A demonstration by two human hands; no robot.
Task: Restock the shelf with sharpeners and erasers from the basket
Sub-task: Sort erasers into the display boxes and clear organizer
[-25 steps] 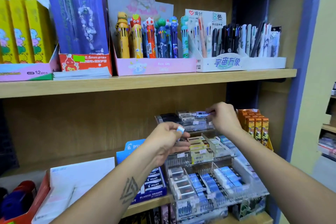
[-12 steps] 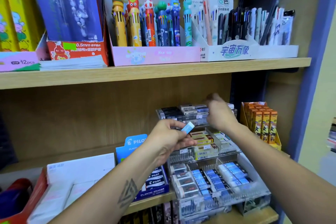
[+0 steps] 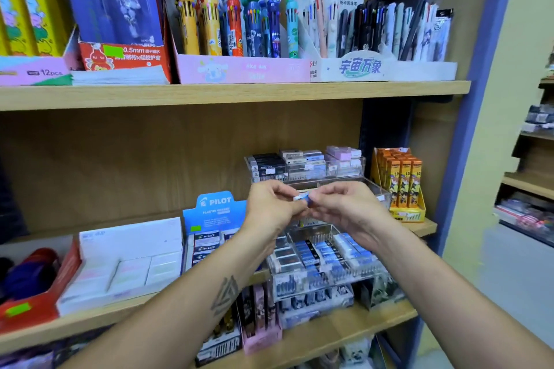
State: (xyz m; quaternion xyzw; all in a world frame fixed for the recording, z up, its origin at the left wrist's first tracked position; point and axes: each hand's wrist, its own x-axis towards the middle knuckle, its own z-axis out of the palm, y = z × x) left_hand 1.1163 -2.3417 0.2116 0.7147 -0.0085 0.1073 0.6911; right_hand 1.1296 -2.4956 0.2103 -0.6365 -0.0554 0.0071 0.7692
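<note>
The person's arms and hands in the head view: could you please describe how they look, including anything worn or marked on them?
Both forearms are bare, with no sleeves in view. The left hand and right hand wear no gloves, and no rings, watch or bracelets show. The left forearm carries a dark geometric tattoo of nested triangle lines, set on its inner side.

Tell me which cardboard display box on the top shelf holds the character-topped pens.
The pink display box, second from the right. Its pens have figure toppers; the white box beside it holds plain slim pens.
</note>
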